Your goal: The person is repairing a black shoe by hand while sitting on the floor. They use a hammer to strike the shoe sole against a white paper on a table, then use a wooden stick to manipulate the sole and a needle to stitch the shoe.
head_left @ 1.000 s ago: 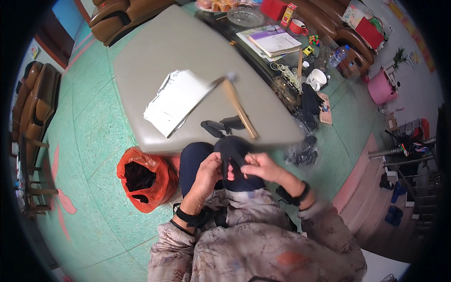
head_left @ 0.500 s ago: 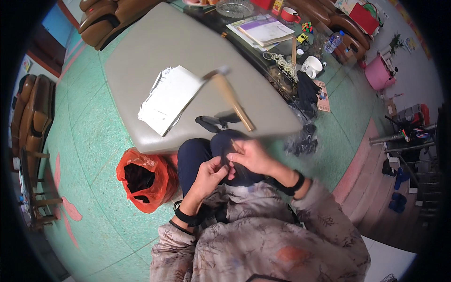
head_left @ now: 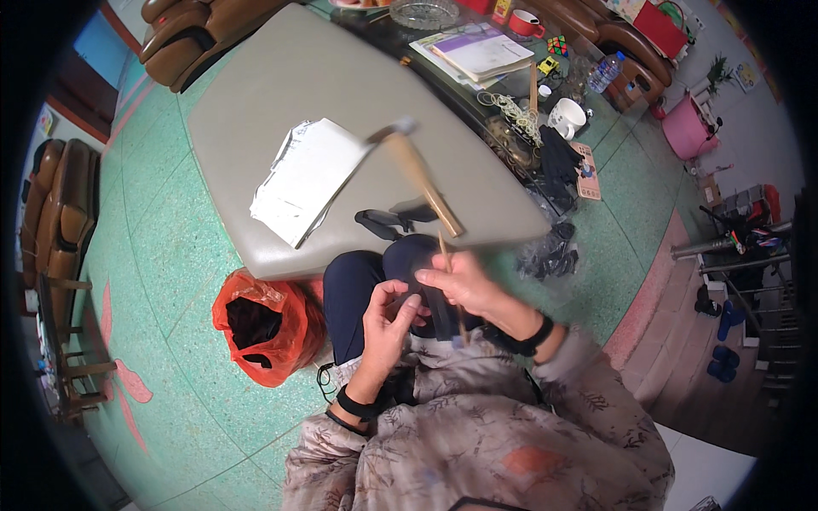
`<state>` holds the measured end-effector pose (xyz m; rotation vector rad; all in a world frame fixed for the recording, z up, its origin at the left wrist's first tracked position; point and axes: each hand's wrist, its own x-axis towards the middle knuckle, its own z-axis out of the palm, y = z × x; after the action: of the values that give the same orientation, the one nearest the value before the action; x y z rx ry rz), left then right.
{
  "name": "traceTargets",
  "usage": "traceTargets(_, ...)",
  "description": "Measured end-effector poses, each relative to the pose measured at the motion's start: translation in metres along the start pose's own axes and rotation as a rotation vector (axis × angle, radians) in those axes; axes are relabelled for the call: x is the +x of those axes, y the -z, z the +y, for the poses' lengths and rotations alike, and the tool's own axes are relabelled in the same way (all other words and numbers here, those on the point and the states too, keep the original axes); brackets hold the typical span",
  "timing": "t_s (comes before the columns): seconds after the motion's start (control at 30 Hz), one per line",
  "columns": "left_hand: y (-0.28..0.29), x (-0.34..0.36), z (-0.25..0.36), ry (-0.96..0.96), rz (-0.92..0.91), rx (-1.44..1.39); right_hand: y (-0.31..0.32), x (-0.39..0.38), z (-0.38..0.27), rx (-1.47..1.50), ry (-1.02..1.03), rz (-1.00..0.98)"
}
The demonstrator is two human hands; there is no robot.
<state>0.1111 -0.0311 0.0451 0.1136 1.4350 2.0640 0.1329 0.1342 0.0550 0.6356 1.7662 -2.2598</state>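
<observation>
Over my lap, my right hand [head_left: 466,283] is closed around a thin wooden stick [head_left: 443,245]. The stick's upper end sticks out above the fingers, and its blurred lower part runs down past the palm. My left hand [head_left: 388,319] is beside it, thumb and index finger apart, the other fingers partly curled. A dark, thin, blurred piece [head_left: 438,317] shows between the hands; I cannot tell what it is or whether the left fingers touch it. Beyond my knees, a hammer [head_left: 426,186] with a wooden handle lies on a grey padded surface, next to black strips [head_left: 381,223].
White sheets [head_left: 308,179] lie on the grey surface [head_left: 281,77]. An orange plastic bag [head_left: 294,336] with dark contents stands on the floor at left. At right, a dark table holds papers [head_left: 481,55], a white mug [head_left: 566,117] and a water bottle [head_left: 605,73]. Black cloth [head_left: 560,166] hangs there.
The stick now stands upright in my right hand and shows more of its length. My left thumb and index finger have come apart, and the hands have parted slightly.
</observation>
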Motion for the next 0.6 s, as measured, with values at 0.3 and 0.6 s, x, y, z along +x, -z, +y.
traceTargets(0.3,0.001,0.006,-0.01,-0.112,0.116,0.143,-0.001,0.006,0.015,-0.472,0.4,0.128)
traceTargets(0.6,-0.003,0.007,-0.003,-0.102,0.082,0.218,0.001,0.005,0.0,-0.499,0.52,0.2)
